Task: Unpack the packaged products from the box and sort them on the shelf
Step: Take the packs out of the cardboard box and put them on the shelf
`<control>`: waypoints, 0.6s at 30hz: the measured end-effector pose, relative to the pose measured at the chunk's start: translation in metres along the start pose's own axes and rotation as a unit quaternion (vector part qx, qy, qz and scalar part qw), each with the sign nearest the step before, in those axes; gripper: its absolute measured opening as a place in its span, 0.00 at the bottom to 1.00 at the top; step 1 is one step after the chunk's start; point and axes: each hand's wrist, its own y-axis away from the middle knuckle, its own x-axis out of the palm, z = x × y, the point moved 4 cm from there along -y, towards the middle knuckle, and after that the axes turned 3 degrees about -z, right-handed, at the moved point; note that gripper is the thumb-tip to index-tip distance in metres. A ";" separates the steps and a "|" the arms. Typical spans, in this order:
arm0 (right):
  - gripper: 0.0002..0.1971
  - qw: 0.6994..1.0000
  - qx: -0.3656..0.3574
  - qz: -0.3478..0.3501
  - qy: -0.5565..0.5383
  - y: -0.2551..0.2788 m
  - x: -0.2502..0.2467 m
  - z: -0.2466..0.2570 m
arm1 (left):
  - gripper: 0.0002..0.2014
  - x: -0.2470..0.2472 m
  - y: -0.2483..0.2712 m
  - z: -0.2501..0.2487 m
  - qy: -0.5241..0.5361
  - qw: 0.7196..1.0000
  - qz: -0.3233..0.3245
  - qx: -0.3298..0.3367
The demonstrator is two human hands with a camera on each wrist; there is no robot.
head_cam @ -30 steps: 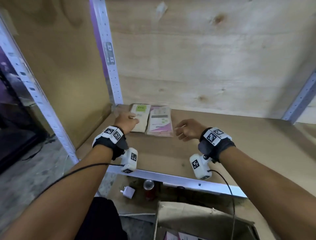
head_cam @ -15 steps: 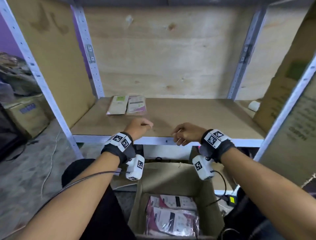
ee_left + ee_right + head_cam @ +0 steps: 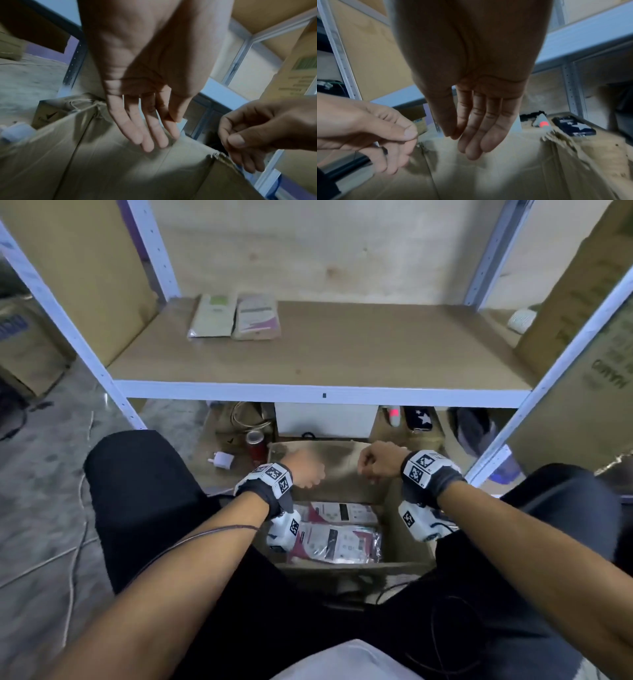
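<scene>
An open cardboard box (image 3: 346, 470) stands on the floor between my knees. Inside lie several plastic-wrapped pink and white packages (image 3: 337, 539). Two flat packages lie side by side at the back left of the wooden shelf (image 3: 342, 354): a green-labelled one (image 3: 212, 316) and a pink-labelled one (image 3: 257, 316). My left hand (image 3: 305, 470) hovers over the box's far left part, fingers relaxed and empty (image 3: 150, 129). My right hand (image 3: 376, 462) hovers over the far right part, fingers hanging straight and empty (image 3: 481, 132). Neither touches a package.
Under the shelf sit a white box (image 3: 323, 421), a red can (image 3: 255, 445), a white charger (image 3: 222, 460), a phone (image 3: 419, 419) and cables. White metal posts (image 3: 85, 350) frame the shelf. Large cardboard boxes (image 3: 589, 313) stand at the right and far left.
Both hands pulled back from the shelf, leaving the two packages there, and dropped down over the open box. My head tilted down, bringing the box's contents into view.
</scene>
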 end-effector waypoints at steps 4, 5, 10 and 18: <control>0.10 0.999 0.019 0.035 0.000 -0.031 0.037 -0.022 | 0.11 0.016 -0.023 0.024 -0.056 0.998 0.009 -0.015; 0.09 0.998 0.026 0.056 -0.012 -0.038 0.048 -0.028 | 0.11 0.020 -0.028 0.029 -0.057 0.998 0.016 -0.025; 0.11 0.991 0.058 0.120 0.003 -0.074 0.095 -0.048 | 0.10 0.037 -0.055 0.050 -0.085 0.993 0.058 -0.058; 0.13 0.976 0.050 0.168 0.126 -0.110 0.144 -0.070 | 0.14 0.054 -0.084 0.082 -0.055 0.987 0.088 -0.119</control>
